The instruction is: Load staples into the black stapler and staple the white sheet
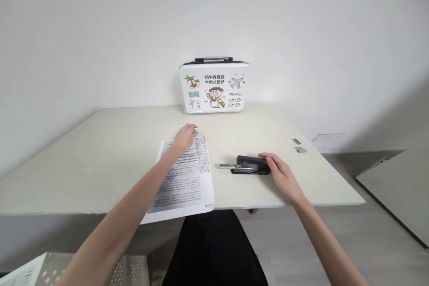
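My left hand (185,137) is at the top edge of a printed sheet of paper (181,190), its fingers closed around a small grey strip of staples (195,131), mostly hidden by the fingers. To the right of the paper lies a black stapler (251,165) on its base, with its metal staple tray (226,166) sticking out of the front toward the left. Thumb and fingers of my right hand (281,176) grip the stapler's rear end. The paper's near edge hangs over the table's front edge.
Two grey staple strips (300,149) lie near the right edge of the white table (83,161). A white case with cartoon prints (214,87) stands against the wall at the back. Below the table at the left is a perforated basket (130,270).
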The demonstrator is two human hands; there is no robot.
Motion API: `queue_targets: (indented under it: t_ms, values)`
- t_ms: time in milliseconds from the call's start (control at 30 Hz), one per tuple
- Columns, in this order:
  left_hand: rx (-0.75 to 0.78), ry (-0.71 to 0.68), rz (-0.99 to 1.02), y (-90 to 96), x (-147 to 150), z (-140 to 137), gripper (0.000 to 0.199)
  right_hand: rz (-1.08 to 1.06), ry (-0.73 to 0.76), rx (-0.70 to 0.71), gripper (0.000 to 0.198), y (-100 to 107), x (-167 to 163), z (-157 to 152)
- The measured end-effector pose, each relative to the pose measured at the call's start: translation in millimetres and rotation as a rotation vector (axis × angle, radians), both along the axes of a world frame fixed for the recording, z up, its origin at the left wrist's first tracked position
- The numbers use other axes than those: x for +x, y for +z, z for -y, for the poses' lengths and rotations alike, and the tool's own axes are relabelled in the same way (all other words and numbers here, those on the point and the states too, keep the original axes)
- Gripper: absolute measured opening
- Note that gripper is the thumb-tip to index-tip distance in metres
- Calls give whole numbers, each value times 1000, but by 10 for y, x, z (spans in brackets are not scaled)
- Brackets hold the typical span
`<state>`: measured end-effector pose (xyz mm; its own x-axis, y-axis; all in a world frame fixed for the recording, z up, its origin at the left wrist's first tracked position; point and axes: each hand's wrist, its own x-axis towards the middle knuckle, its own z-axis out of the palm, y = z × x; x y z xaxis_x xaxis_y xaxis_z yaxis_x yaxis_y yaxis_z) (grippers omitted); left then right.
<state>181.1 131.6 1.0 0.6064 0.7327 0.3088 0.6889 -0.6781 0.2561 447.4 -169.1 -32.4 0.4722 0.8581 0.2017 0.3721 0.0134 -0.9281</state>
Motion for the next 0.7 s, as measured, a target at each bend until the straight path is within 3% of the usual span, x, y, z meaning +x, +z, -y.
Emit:
queue_targets:
  t_ms: [233, 400, 567, 700]
  values:
    - [-9, -94, 58, 95, -288, 625, 29, 0, 6, 17, 43, -16, 16, -1]
    - [-14, -161, -13, 162, -550, 1109, 29, -17, 12, 12, 44, -57, 23, -15]
    - [42, -153, -173, 155, -734, 1268, 31, -19, 6, 12, 44, -71, 25, -14]
    - [4, -155, -183, 157, -863, 1251, 38, -6, 4, 8, 42, -68, 25, 3]
